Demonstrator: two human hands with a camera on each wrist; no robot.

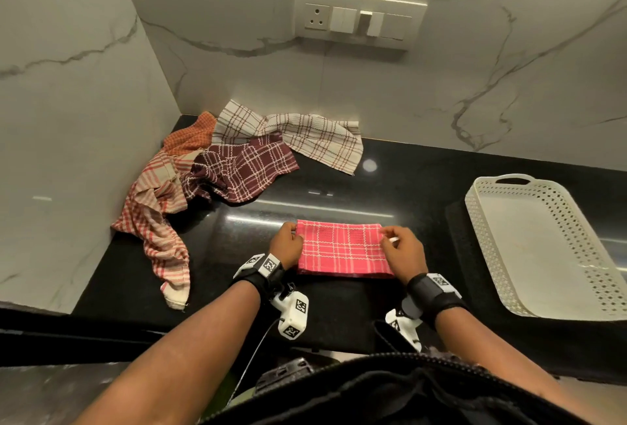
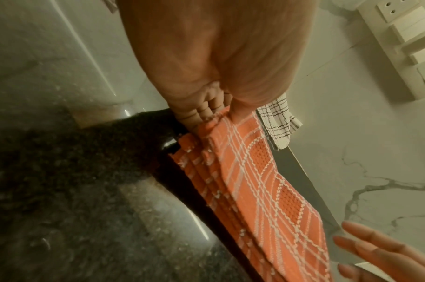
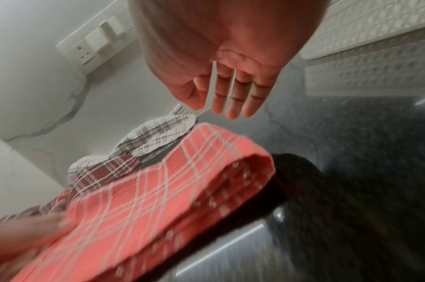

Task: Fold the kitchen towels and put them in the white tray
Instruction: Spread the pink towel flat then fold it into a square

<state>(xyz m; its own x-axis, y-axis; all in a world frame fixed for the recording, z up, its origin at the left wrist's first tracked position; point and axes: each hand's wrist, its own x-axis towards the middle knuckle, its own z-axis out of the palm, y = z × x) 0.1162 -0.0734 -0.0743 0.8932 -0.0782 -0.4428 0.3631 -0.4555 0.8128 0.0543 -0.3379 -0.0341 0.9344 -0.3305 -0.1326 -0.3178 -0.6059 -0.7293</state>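
A folded pink plaid towel (image 1: 342, 248) lies on the black counter in front of me, several layers thick along its edge (image 2: 250, 190). My left hand (image 1: 288, 241) pinches the towel's left end, fingers curled over the cloth (image 2: 206, 112). My right hand (image 1: 400, 245) hovers just above the towel's right end (image 3: 182, 181), its fingers (image 3: 233, 95) straight and holding nothing. The white perforated tray (image 1: 529, 245) sits to the right, nothing in it.
A heap of unfolded towels fills the back left corner: cream plaid (image 1: 305, 133), maroon plaid (image 1: 241, 170), orange (image 1: 193, 136) and red-striped (image 1: 156, 221). Marble walls stand behind and to the left, with a switch plate (image 1: 359, 17) on the back wall.
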